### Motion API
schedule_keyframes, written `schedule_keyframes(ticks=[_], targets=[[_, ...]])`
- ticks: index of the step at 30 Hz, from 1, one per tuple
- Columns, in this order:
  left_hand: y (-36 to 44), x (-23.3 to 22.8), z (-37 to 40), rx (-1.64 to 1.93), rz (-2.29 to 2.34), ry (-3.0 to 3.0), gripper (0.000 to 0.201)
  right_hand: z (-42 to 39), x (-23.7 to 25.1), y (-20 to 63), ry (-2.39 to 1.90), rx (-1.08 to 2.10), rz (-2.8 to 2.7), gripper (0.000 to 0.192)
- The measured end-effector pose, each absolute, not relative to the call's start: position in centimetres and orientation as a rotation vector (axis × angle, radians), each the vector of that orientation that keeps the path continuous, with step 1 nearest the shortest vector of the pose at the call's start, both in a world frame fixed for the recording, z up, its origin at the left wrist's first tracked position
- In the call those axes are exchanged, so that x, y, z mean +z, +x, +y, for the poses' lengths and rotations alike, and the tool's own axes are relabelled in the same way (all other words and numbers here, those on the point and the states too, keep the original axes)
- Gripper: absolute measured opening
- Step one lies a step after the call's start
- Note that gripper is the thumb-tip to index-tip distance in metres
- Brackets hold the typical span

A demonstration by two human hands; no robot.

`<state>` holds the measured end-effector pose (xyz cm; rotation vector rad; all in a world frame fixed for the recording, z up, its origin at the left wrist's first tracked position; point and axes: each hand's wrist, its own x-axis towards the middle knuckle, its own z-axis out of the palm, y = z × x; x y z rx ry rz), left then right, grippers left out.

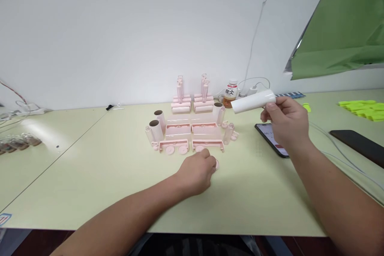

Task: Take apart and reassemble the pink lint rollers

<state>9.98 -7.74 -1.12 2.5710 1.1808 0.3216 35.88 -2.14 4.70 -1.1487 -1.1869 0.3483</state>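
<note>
My right hand is raised above the table, its thumb and fingers gripping one end of a white lint roller sheet roll, tilted with its far end lower left. Low over the tabletop, my left hand is closed in a pinch at a small pink round cap, partly hidden by the fingers. Just beyond it stand pink roller housings, with flat pink discs before them. White rolls with brown cores stand upright at the left, near clear pink handles at the right.
Finished-looking pink lint rollers stand against the wall, beside a labelled bottle. A phone lies under my right hand. Farther right are a dark slab, white cables and neon yellow pieces. Small wrapped items lie far left.
</note>
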Motion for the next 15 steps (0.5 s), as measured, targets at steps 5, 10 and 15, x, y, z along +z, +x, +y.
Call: schedule_keyframes(ticks=[5,10,15], targets=[[7.9,0.3,-7.3,0.914,1.072,2.199,0.013,-3.0,3.7,34.3,-0.926,0.806,-1.203,0.029],[6.9,0.4,-6.0,1.053,1.059,1.759,0.025,-4.7,2.4,31.6,-0.951,0.992,-1.414,0.034],[7.0,0.9,-5.8,1.106,0.937,1.49,0.054,-5.6,2.1,30.3,-0.926,1.066,-1.439,0.037]])
